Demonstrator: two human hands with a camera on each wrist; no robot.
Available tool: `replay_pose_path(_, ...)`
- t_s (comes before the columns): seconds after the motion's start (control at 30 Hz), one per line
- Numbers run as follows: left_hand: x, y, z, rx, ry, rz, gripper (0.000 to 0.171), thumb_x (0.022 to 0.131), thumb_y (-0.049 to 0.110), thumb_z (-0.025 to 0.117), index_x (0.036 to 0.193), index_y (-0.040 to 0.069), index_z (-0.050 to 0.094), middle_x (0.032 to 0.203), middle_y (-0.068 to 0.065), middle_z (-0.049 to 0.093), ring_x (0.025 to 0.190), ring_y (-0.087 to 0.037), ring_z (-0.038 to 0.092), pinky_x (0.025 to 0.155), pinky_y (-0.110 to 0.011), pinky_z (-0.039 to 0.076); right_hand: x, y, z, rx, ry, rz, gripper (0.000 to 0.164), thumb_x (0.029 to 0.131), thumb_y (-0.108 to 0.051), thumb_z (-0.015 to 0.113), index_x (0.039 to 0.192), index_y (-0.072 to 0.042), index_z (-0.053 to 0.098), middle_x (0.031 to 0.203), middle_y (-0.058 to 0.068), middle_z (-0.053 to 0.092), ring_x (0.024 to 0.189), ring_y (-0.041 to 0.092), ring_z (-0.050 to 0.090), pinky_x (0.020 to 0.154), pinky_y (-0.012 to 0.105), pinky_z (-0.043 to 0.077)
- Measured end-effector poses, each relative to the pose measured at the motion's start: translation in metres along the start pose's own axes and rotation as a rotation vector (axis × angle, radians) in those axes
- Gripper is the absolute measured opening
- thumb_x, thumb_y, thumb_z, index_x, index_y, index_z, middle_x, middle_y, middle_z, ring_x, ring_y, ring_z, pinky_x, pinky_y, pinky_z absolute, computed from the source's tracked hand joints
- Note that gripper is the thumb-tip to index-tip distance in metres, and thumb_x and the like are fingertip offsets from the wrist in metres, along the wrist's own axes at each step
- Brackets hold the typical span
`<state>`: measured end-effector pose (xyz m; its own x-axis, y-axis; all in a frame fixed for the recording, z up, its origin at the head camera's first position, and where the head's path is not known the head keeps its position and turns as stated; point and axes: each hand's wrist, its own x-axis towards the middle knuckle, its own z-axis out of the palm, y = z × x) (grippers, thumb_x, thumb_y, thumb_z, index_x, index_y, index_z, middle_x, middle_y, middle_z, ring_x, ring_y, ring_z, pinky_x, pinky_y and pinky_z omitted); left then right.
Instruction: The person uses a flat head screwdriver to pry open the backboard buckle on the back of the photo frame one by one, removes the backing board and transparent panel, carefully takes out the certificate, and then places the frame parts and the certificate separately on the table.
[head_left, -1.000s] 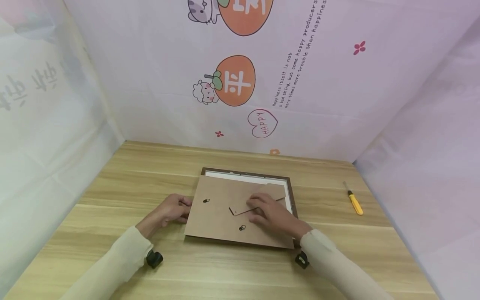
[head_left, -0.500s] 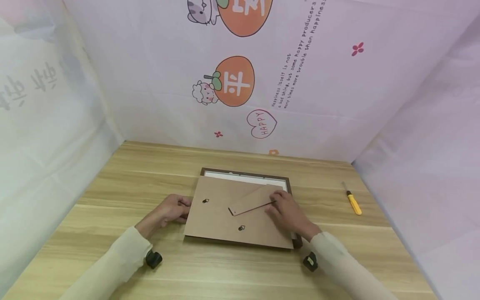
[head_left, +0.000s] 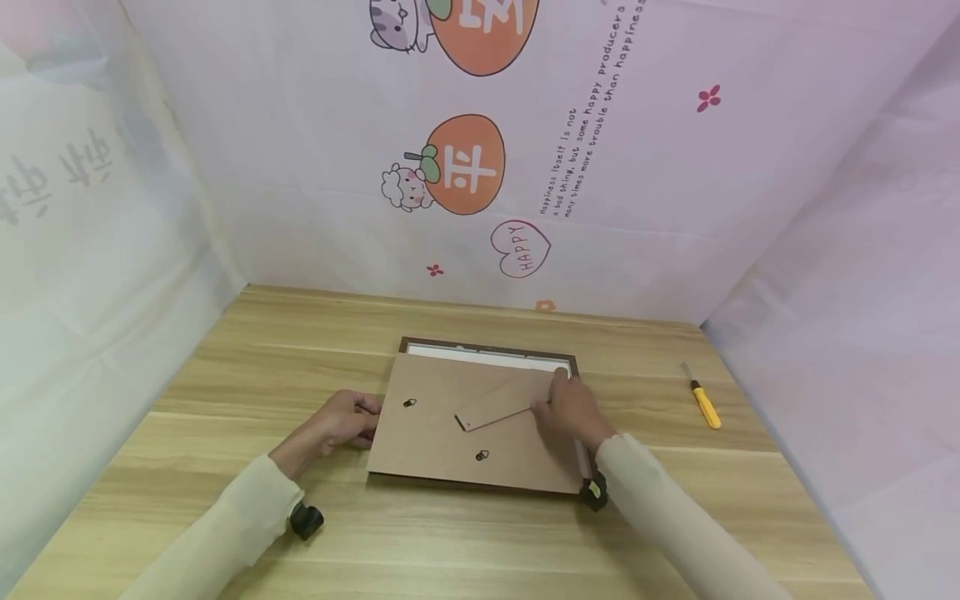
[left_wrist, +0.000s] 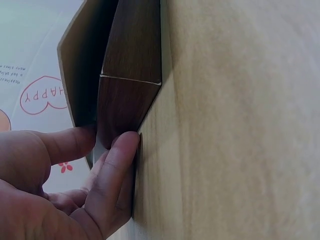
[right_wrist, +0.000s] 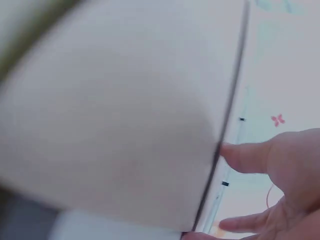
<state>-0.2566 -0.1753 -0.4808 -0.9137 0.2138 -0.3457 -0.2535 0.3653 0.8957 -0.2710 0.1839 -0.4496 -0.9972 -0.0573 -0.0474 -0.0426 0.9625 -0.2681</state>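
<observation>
A picture frame (head_left: 489, 346) with a dark brown rim lies face down on the wooden table. Its brown backing board (head_left: 435, 450) sits askew over it, shifted to the near left. The board carries an easel stand (head_left: 495, 404) and two small metal hangers. My left hand (head_left: 348, 419) holds the left side of the frame; the left wrist view shows its thumb (left_wrist: 75, 141) between board and rim, a finger along the rim's outer side. My right hand (head_left: 573, 408) grips the board's right end, its thumb (right_wrist: 245, 157) touching the stand's edge.
A screwdriver (head_left: 705, 406) with a yellow handle lies on the table (head_left: 285, 333) at the right. Printed white curtains (head_left: 622, 250) hang behind the table and on both sides.
My right hand has moved from the middle of the stand to the right end of the board, its fingers now bent over there. The left hand stays at the frame.
</observation>
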Motion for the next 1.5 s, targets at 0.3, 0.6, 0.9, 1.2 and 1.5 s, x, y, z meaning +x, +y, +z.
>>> replay_pose_path(0.3, 0.001, -0.002, 0.0, 0.006, 0.004, 0.004, 0.028, 0.095, 0.003, 0.059, 0.118, -0.013, 0.054, 0.1, -0.019, 0.062, 0.08, -0.022, 0.069, 0.072, -0.034, 0.062, 0.017, -0.006, -0.003, 0.03, -0.083, 0.15, 0.081, 0.093, -0.045, 0.059, 0.129, 0.025, 0.038, 0.111, 0.036, 0.059, 0.088, 0.035, 0.062, 0.071, 0.041, 0.057)
replay_pose_path(0.6, 0.002, -0.003, -0.002, 0.013, -0.008, 0.024, 0.029, 0.095, 0.001, 0.057, 0.119, -0.014, 0.053, 0.099, -0.019, 0.062, 0.081, -0.022, 0.068, 0.071, -0.034, 0.062, 0.024, -0.009, -0.004, 0.086, -0.052, 0.215, 0.045, 0.086, -0.043, 0.07, 0.075, -0.002, 0.054, 0.067, 0.006, 0.048, 0.061, 0.019, 0.048, 0.047, 0.026, 0.037)
replay_pose_path(0.9, -0.001, -0.002, -0.001, 0.029, -0.015, 0.04, 0.027, 0.095, 0.002, 0.057, 0.117, -0.013, 0.056, 0.095, -0.016, 0.062, 0.079, -0.02, 0.068, 0.071, -0.034, 0.062, 0.026, -0.012, -0.009, 0.143, -0.084, 0.292, 0.045, 0.084, -0.043, 0.073, 0.065, -0.01, 0.048, 0.066, 0.003, 0.046, 0.062, 0.017, 0.046, 0.049, 0.026, 0.036)
replay_pose_path(1.2, 0.0, -0.004, -0.001, 0.037, 0.002, 0.02, 0.025, 0.096, 0.003, 0.058, 0.116, -0.011, 0.057, 0.095, -0.016, 0.063, 0.079, -0.019, 0.068, 0.072, -0.033, 0.062, 0.029, -0.009, -0.011, 0.212, -0.104, 0.315, 0.053, 0.083, -0.043, 0.075, 0.098, 0.006, 0.063, 0.088, 0.015, 0.062, 0.079, 0.024, 0.057, 0.064, 0.033, 0.052)
replay_pose_path(1.5, 0.001, -0.004, -0.001, 0.027, -0.008, 0.017, 0.03, 0.096, 0.004, 0.059, 0.12, -0.013, 0.055, 0.098, -0.017, 0.063, 0.081, -0.02, 0.069, 0.075, -0.034, 0.062, 0.028, 0.013, -0.016, 0.443, -0.146, 0.274, 0.091, 0.085, -0.038, 0.074, 0.14, 0.021, 0.032, 0.145, 0.038, 0.038, 0.132, 0.046, 0.045, 0.11, 0.054, 0.042)
